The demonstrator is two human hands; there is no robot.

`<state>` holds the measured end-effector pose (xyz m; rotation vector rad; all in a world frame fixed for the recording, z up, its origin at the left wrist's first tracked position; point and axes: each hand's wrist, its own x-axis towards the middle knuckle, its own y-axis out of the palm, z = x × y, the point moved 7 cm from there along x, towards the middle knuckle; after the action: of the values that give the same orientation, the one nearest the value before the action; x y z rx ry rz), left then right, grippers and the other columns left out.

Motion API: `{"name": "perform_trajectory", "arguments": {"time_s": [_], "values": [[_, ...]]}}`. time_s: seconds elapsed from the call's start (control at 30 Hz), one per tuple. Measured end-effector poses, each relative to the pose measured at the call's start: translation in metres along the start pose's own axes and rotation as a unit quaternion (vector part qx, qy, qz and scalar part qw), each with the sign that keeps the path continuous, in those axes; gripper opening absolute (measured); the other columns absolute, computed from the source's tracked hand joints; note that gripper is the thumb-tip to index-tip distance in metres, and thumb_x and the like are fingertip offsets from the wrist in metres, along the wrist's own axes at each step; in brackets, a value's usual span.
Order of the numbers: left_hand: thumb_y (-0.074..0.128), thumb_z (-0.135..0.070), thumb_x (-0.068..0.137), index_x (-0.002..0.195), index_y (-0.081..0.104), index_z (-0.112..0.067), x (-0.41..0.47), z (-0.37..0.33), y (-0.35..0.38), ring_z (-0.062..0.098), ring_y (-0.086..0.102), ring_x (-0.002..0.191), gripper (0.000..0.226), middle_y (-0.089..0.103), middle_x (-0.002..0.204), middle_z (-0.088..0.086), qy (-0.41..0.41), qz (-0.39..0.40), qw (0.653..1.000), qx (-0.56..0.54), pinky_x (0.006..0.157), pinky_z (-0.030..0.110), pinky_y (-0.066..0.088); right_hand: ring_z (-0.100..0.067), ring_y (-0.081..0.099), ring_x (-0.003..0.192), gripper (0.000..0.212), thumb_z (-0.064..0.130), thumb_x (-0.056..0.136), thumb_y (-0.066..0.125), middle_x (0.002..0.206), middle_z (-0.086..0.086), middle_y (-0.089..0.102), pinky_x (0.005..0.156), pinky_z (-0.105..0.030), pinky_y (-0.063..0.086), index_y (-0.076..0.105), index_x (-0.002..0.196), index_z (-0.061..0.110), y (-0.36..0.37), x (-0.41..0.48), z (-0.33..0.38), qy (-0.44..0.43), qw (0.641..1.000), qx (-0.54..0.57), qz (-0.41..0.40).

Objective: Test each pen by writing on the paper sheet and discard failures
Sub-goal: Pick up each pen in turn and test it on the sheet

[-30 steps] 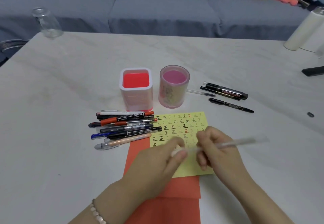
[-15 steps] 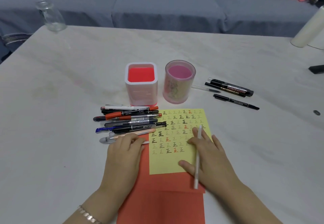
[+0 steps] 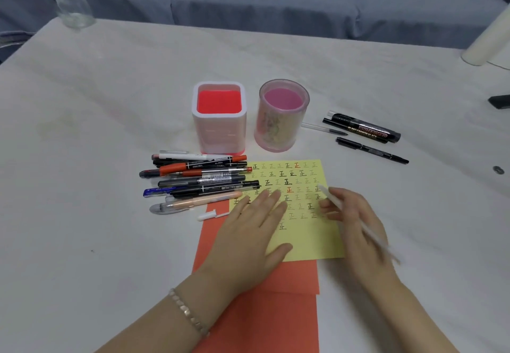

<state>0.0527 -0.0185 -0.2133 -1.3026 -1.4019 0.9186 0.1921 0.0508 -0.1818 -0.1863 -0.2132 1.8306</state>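
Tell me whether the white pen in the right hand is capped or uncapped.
Uncapped. The white pen in the right hand shows a bare tip over the yellow sheet; a white cap lies beside it.

Left hand [image 3: 255, 231] palm-down, fingers spread flat and pointing away from the body, thumb out toward the right; beaded bracelet [image 3: 187, 312] on the wrist. Right hand [image 3: 356, 223] raised on its edge, fingers loosely curled around a white pen [image 3: 356, 221], tip end pointing up and away, barrel running back across the hand. Both forearms enter from the bottom edge.
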Motion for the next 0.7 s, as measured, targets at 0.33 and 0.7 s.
{"name": "perform_trajectory", "arguments": {"time_s": [0.33, 0.7], "values": [[0.042, -0.056, 0.079, 0.126, 0.057, -0.012, 0.001, 0.006, 0.008, 0.019, 0.041, 0.131, 0.066, 0.05, 0.138, 0.003, -0.036, -0.017, 0.999, -0.03, 0.107, 0.039, 0.02, -0.007, 0.037, 0.039, 0.046, 0.024, 0.08, 0.07, 0.039, -0.001, 0.041, 0.043, -0.014, 0.033, 0.042, 0.048, 0.007, 0.015, 0.009, -0.011, 0.046, 0.991, 0.021, -0.125], [0.046, -0.055, 0.076, 0.125, 0.058, -0.014, 0.002, 0.008, 0.008, 0.016, 0.039, 0.133, 0.066, 0.049, 0.139, 0.001, -0.047, -0.03, 0.997, -0.051, 0.109, 0.039, 0.021, -0.006, 0.03, 0.04, 0.04, 0.018, 0.075, 0.051, 0.036, 0.009, 0.026, 0.043, -0.012, 0.026, 0.025, 0.045, 0.019, 0.025, 0.004, -0.02, 0.001, 0.985, -0.015, -0.172]]}}
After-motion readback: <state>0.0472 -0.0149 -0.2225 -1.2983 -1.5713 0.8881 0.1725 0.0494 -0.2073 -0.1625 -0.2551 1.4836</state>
